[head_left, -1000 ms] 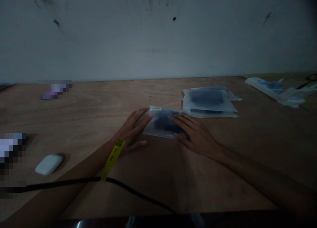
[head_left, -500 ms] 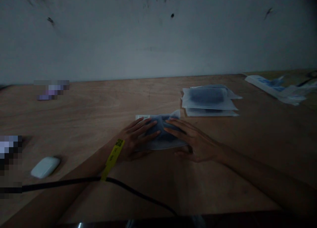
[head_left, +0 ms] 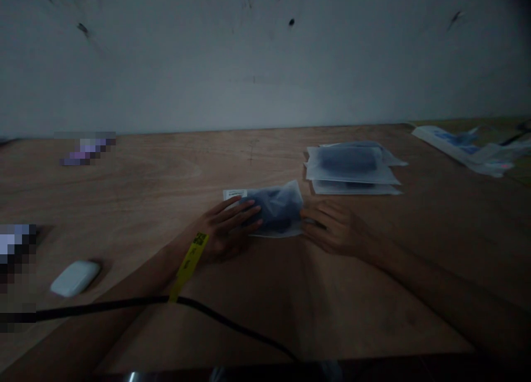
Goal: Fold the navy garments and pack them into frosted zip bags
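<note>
A black cable (head_left: 232, 324) crosses the near edge of the bench (head_left: 145, 194) at six o'clock, and a small white oval device (head_left: 75, 277) lies alone at eight o'clock. Just beyond, both forearms reach in; the left one wears a yellow wristband (head_left: 189, 263). The left hand (head_left: 226, 230) lies with its fingers (head_left: 244, 216) stretched nearly flat over the near-left part of a frosted pouch (head_left: 277, 208), pressing it to the wood rather than gripping it. The right hand (head_left: 332, 227) sits at the pouch's right edge, at about three o'clock from it, fingers curled in; they seem to pinch that edge, though the dim light leaves the hold uncertain. The pouch rests on the bench at the centre of the view, a dark soft bundle showing through it and a white label at its far-left corner. It looks light and limp, its film likely slick and easily crumpled, so the flat sealed margins around the bundle are probably the surest places to take hold. One pouch is under the hands. At one o'clock, well apart, lies a stack of similar pouches (head_left: 352, 169), at least two, perhaps three. Farther still, at two o'clock, white and blue packets (head_left: 467, 147) lie in a loose heap I cannot count.
</note>
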A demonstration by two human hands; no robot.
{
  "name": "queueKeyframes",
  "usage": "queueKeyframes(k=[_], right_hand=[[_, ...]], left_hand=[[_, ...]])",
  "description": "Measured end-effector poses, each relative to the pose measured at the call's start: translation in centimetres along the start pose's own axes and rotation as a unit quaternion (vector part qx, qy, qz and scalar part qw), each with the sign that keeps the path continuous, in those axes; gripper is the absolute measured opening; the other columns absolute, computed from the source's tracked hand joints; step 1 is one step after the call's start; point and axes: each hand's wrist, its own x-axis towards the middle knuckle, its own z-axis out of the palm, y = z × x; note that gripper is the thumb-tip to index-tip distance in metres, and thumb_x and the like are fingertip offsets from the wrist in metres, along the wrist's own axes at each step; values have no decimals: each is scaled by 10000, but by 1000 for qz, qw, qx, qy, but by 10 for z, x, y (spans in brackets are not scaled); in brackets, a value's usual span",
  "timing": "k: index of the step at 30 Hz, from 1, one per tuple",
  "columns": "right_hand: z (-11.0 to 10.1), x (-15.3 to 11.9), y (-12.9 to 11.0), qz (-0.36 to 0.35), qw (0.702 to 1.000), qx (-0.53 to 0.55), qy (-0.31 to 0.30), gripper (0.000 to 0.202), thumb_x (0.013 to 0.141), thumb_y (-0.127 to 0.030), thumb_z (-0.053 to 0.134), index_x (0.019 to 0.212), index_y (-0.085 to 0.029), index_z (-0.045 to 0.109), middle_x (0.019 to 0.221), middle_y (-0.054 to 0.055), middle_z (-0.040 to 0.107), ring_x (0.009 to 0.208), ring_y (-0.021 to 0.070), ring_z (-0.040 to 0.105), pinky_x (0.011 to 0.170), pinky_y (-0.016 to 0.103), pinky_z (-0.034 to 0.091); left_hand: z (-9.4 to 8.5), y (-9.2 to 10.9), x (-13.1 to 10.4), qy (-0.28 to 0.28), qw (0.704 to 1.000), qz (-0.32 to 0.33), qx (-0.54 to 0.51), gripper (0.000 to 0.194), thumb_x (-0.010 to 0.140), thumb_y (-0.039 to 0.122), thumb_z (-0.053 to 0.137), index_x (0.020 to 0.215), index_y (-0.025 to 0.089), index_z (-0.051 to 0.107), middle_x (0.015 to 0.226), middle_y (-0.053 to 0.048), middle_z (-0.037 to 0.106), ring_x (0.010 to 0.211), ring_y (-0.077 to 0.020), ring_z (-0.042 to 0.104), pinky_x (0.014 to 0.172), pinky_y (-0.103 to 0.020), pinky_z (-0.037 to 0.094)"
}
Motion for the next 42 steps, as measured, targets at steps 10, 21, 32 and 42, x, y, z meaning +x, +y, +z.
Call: queueKeyframes(k=[10, 21, 32, 42], right_hand=[[-1, 1, -4, -35, 998, 15, 53, 109, 925, -197, 618, 841, -153, 672, 887, 60, 718, 797, 161, 663, 692, 285, 561], [-2, 4, -6, -19, 993, 43, 110, 44, 841, -147, 711, 860, -169, 678, 864, 29, 730, 815, 170, 645, 683, 299, 538], [-4, 10, -16, -2, 993, 58, 102, 87, 859, -137, 699, 933, -175, 674, 921, 15, 740, 844, 168, 632, 693, 302, 512], [-4, 11, -17, 4, 996, 48, 82, 77, 885, -234, 686, 939, -179, 687, 933, 34, 742, 822, 163, 639, 704, 303, 517]], left_hand=[[-4, 5, 0, -26, 999, -19, 13, 406, 1033, 97, 401, 1423, 188, 469, 1503, -95, 480, 1476, -227, 321, 1213, -486, 328], [-6, 3, -1, 9, 999, -32, -43, 365, 1039, 112, 402, 1387, 165, 498, 1430, -83, 565, 1407, -200, 445, 1207, -493, 347], [-6, 12, 5, 42, 998, -20, -43, 346, 1037, 144, 444, 1374, 162, 521, 1371, -91, 616, 1343, -205, 526, 1205, -497, 352], [-2, 15, 4, 28, 999, -19, -31, 351, 1035, 142, 452, 1381, 161, 507, 1409, -77, 585, 1379, -190, 484, 1220, -484, 331]])
